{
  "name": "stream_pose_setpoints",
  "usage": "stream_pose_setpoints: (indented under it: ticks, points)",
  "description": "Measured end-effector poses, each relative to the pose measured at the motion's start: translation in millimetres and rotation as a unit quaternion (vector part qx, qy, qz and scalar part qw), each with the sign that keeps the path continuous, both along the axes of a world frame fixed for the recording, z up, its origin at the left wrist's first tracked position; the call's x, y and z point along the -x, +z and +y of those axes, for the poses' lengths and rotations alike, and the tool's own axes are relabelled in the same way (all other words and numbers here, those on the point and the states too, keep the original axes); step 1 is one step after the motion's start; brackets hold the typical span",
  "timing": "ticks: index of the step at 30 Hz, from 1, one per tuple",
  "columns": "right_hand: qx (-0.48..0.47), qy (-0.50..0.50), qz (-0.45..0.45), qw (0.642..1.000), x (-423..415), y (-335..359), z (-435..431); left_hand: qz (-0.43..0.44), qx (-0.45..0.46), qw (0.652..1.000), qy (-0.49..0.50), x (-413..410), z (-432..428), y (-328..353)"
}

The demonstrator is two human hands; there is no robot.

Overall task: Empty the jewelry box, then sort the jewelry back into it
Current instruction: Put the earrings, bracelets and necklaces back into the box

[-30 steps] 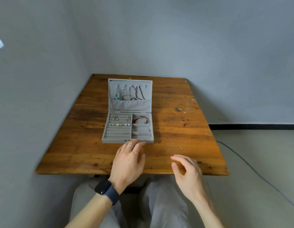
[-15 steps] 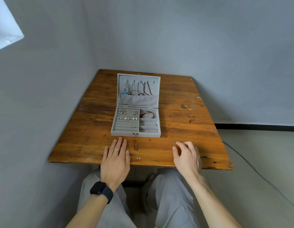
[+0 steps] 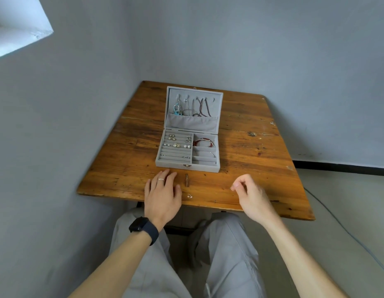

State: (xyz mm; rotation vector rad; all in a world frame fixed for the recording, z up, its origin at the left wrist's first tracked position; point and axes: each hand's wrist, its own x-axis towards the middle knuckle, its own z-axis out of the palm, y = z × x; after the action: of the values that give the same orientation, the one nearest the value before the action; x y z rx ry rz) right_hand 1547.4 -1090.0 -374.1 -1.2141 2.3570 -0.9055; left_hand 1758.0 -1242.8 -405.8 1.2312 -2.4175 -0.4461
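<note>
Resting left hand flat on tabletop, just near of open box sitting mid-tabletop. Hovering right hand well right, fingers curled; whether pinching anything, impossible to tell. Judging contents light, tiny, tangle-prone: pinching studs by fingertips, lifting chains slowly.

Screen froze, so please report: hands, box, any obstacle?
Left hand flat on table. Right hand fingers curled, hold unclear. Jewelry box open, jewelry inside. Nothing blocks it.

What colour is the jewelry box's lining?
Light grey, throughout the open rectangular jewelry box; head view.
</note>
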Motion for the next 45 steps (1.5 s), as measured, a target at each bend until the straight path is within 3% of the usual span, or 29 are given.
stream_pose_setpoints:
  ticks: [3, 5, 8, 10, 15, 22, 26, 30, 35, 45]
  points:
    - [0.025, 0.016, -0.125, 0.992, -2.3, 22.0, 1.2, 0.064, -0.033, 0.995, -0.064, 15.6, 6.8, 20.6]
    - [0.039, 0.031, -0.179, 0.983, -3.2, 36.8, 4.0, 0.071, -0.119, 0.980, -0.145, 33.4, 13.1, 35.4]
    - [0.052, 0.049, -0.226, 0.971, -1.9, 53.0, 10.0, 0.066, -0.294, 0.918, -0.259, 61.3, 28.1, 52.3]
    - [0.058, 0.057, -0.248, 0.965, 1.3, 60.7, 14.4, 0.107, -0.342, 0.888, -0.289, 74.1, 36.2, 56.7]
    - [0.076, -0.008, -0.266, 0.961, 20.9, 62.3, 31.1, 0.206, -0.420, 0.844, -0.262, 87.0, 35.0, 59.3]
    - [0.116, -0.028, -0.392, 0.912, 40.1, 56.5, 43.9, 0.243, -0.454, 0.834, -0.199, 104.0, 14.6, 74.1]
    - [0.090, -0.055, -0.281, 0.954, 43.9, 46.9, 37.5, 0.223, -0.394, 0.870, -0.195, 127.5, 11.1, 74.6]
    - [0.151, -0.103, -0.265, 0.947, 59.5, 45.4, 31.6, 0.180, -0.303, 0.917, -0.189, 154.1, 2.5, 72.1]
    - [0.178, -0.169, -0.169, 0.954, 99.8, 49.1, 14.6, 0.165, -0.255, 0.935, -0.185, 205.7, -8.0, 81.9]
    - [0.071, -0.163, 0.009, 0.984, 203.8, 54.2, -26.8, 0.082, -0.238, 0.948, -0.196, 299.6, -38.2, 53.9]
